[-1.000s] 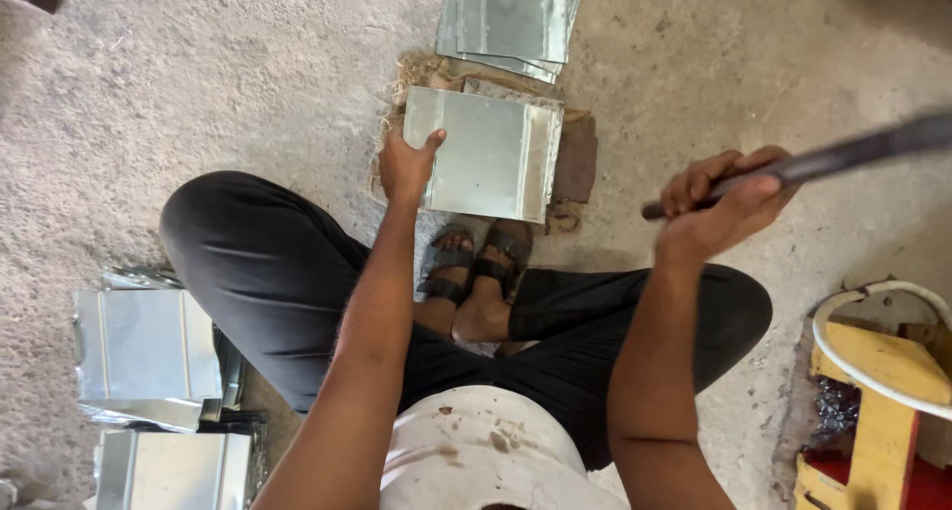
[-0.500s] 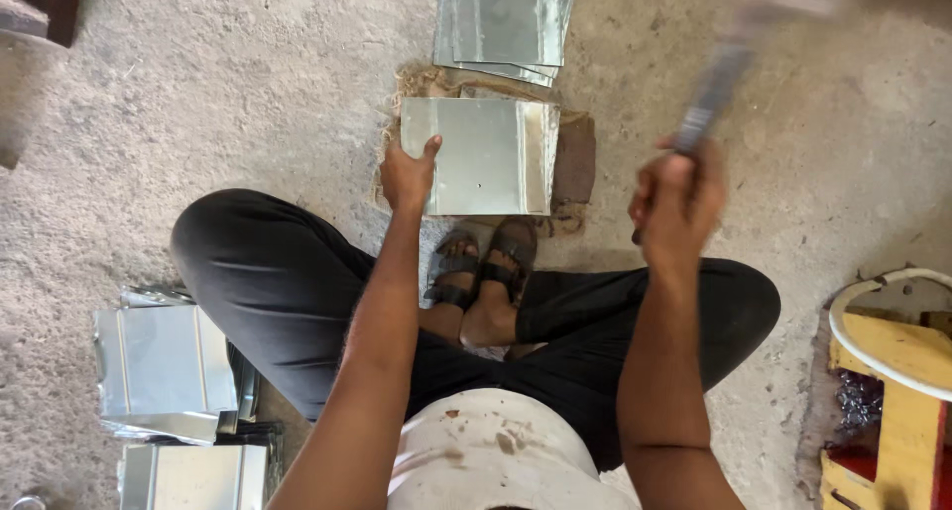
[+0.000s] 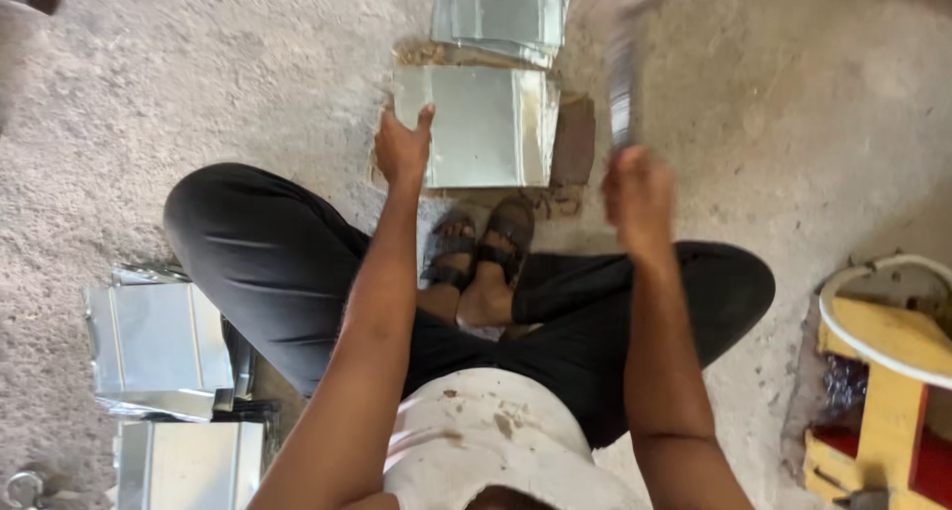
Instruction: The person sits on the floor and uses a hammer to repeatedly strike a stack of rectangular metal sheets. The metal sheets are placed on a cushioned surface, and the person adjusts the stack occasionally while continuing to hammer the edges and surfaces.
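I sit cross-legged on a concrete floor. My left hand (image 3: 401, 149) presses down on the near left corner of a shiny folded metal sheet (image 3: 481, 123) that lies on a worn wooden block (image 3: 572, 141). My right hand (image 3: 637, 195) grips the handle of a hammer (image 3: 623, 69), which points up and away and is blurred by motion. The hammer's head is above the sheet's right side, apart from it.
More metal sheets (image 3: 501, 6) lie stacked just beyond the block. Folded sheet-metal pieces (image 3: 154, 337) are piled by my left knee. A yellow wooden stool (image 3: 888, 371) with a white hose stands at the right. My sandalled feet (image 3: 481, 247) rest near the block.
My right hand has swung the hammer from lying out to the right up to a raised, nearly upright position over the sheet. My left hand has stayed on the sheet.
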